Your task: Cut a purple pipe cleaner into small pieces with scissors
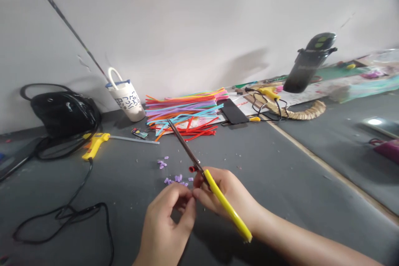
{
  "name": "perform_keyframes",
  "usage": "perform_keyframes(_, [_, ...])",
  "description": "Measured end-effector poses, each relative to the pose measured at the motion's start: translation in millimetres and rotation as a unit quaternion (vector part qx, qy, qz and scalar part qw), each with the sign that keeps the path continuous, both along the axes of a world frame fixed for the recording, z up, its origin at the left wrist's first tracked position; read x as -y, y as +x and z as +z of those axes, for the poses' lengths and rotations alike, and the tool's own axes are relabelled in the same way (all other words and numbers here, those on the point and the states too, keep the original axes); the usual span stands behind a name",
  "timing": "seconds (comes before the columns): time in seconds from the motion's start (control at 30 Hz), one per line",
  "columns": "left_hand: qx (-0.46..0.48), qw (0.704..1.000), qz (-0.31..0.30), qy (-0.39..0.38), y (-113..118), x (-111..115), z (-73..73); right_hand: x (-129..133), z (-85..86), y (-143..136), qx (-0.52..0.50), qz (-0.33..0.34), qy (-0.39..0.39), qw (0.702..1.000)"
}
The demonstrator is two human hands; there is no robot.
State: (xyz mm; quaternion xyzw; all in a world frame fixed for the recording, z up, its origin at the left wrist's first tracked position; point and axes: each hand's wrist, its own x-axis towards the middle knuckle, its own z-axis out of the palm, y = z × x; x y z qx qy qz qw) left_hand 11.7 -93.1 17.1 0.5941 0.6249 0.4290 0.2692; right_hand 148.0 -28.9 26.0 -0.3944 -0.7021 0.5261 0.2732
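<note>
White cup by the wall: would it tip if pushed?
Possibly: the white cup looks tall and narrows toward its base. Its smooth-looking sides may be slippery, but the looped handle probably gives an easy hold.

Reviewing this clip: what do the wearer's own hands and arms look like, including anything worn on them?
The left grip and right grip are human hands, without gloves. The right forearm shows no sleeve, watch or bracelet; the left is cut off near the wrist. No rings or markings are visible, though some fingers are hidden.
</note>
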Motion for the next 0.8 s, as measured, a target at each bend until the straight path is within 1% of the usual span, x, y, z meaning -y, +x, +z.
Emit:
perform_keyframes(0.07, [0.024, 1.000, 0.002, -0.007, 0.2, -0.7, 1.3, -0.6, -1.4, 0.3, 0.004, 0.006, 0.012, 1.000])
perform_keyframes(0.13, [0.111, 0.992, 0.001, -0.063, 0.0, -2.1, 3.2, -0.9, -1.5, 0.9, 0.001, 0.012, 0.005, 1.000])
perform_keyframes(0.17, [0.170, 0.981, 0.001, -0.099, -0.1, -3.1, 4.1, -0.8, -1.2, 1.2, -0.002, 0.016, -0.006, 1.000])
perform_keyframes(0.23, [0.281, 0.947, 0.001, -0.157, -0.6, -5.1, 5.4, -0.6, 0.1, 2.0, -0.009, 0.024, -0.025, 0.999])
perform_keyframes(0.3, [0.356, 0.916, -0.002, -0.184, -0.9, -6.9, 6.3, -0.4, 1.4, 3.1, -0.011, 0.028, -0.023, 0.999])
perform_keyframes(0.37, [0.400, 0.897, -0.003, -0.188, -1.2, -8.0, 7.4, -0.7, 2.1, 4.7, -0.013, 0.026, 0.003, 1.000])
perform_keyframes(0.43, [0.434, 0.884, 0.010, -0.175, -2.4, -8.7, 9.4, -1.2, 1.8, 6.4, -0.006, 0.031, 0.041, 0.999])
perform_keyframes(0.5, [0.464, 0.873, 0.033, -0.145, -5.0, -9.0, 11.9, -1.5, 0.3, 7.4, 0.025, 0.046, 0.094, 0.994])
perform_keyframes(0.57, [0.487, 0.865, 0.053, -0.110, -9.2, -9.0, 13.9, -0.6, -2.2, 7.0, 0.072, 0.063, 0.154, 0.983])
perform_keyframes(0.63, [0.504, 0.858, 0.059, -0.080, -13.9, -8.8, 14.8, 1.4, -5.3, 5.5, 0.116, 0.076, 0.206, 0.969])
perform_keyframes(0.7, [0.521, 0.850, 0.057, -0.051, -17.7, -8.0, 14.7, 4.0, -8.2, 3.8, 0.148, 0.083, 0.238, 0.956])
perform_keyframes(0.8, [0.545, 0.836, 0.054, -0.022, -19.7, -6.6, 14.1, 7.6, -10.2, 2.6, 0.178, 0.084, 0.257, 0.946])
